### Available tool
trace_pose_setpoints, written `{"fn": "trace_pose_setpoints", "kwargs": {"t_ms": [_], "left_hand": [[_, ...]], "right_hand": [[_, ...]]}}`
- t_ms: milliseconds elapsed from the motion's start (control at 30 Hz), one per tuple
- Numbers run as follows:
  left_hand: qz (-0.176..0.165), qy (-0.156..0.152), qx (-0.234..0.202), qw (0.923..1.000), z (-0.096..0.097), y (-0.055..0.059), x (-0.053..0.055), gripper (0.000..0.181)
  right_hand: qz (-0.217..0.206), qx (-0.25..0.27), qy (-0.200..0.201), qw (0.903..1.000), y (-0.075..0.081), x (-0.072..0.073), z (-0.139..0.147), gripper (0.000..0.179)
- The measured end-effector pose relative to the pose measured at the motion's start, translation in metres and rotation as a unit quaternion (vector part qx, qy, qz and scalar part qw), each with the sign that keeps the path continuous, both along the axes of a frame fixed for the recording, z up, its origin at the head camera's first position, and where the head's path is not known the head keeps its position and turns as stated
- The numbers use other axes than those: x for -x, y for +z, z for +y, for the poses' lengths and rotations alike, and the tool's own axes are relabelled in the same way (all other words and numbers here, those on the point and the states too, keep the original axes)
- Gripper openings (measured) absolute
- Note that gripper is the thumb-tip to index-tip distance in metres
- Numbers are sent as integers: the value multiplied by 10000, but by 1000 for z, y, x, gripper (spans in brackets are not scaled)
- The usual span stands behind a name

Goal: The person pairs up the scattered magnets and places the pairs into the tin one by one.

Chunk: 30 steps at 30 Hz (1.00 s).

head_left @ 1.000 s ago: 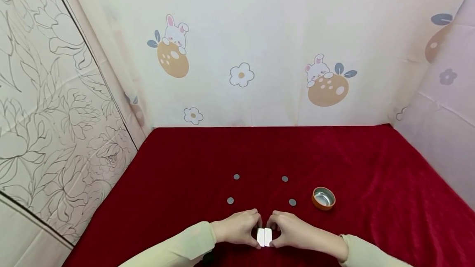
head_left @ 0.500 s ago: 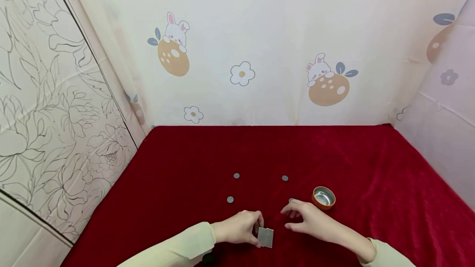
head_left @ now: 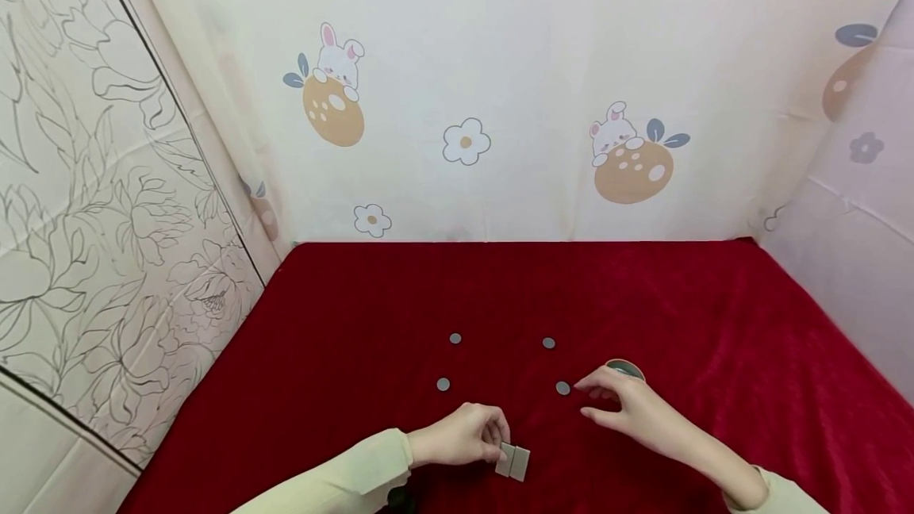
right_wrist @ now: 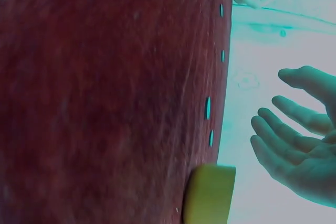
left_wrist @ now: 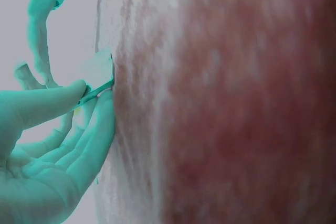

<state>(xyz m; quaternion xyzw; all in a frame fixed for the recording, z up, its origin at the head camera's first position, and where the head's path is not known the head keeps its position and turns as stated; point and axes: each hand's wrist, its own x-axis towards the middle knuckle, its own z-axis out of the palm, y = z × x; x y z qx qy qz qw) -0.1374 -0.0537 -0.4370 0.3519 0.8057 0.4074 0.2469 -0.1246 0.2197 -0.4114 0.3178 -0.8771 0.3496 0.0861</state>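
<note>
My left hand pinches two flat grey metallic rectangles at their left edge, low over the red cloth. They lie side by side with a thin seam between them, slightly offset; whether they are joined I cannot tell. In the left wrist view, thumb and fingers grip a thin plate close to the cloth. My right hand holds nothing, its fingers spread and loosely bent in the right wrist view. It hovers in front of a small round orange-sided tin, hiding most of it, just right of a grey disc.
More small grey discs lie on the red cloth: one at back left, one at front left, one at back right. Printed curtains stand behind the table and along its sides.
My right hand has let go of the grey rectangles and moved right and up toward the tin. The left hand still pinches the rectangles, which have tilted slightly.
</note>
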Motion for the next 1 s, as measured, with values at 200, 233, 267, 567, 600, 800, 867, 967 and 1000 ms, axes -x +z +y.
{"fn": "trace_pose_setpoints", "kwargs": {"t_ms": [200,233,267,567,600,800,867,967,1000], "left_hand": [[-676,463,-697,9942,-1,-3,2,8],[-739,559,-755,9928,0,-2,3,8],[-843,673,-825,9907,0,0,4,8],[-1583,1324,-1556,9660,10,7,15,9],[-1645,1380,-1604,9634,12,8,16,10],[-1898,1688,-1799,9503,26,8,26,12],[-1935,1767,-1813,9479,31,8,29,13],[-1938,1825,-1851,9460,39,8,34,13],[-1942,1848,-1862,9452,42,8,36,14]], "right_hand": [[397,124,-342,9986,4,1,10,33],[449,154,-374,9982,5,2,12,35],[503,179,-404,9978,5,3,15,36],[592,77,-652,9961,6,7,34,35],[585,41,-689,9959,6,8,35,36],[527,-216,-960,9938,1,12,45,38],[521,-243,-1009,9932,0,13,48,38],[430,-235,-1093,9928,-1,15,51,37],[376,-245,-1116,9927,-1,16,53,38]]}}
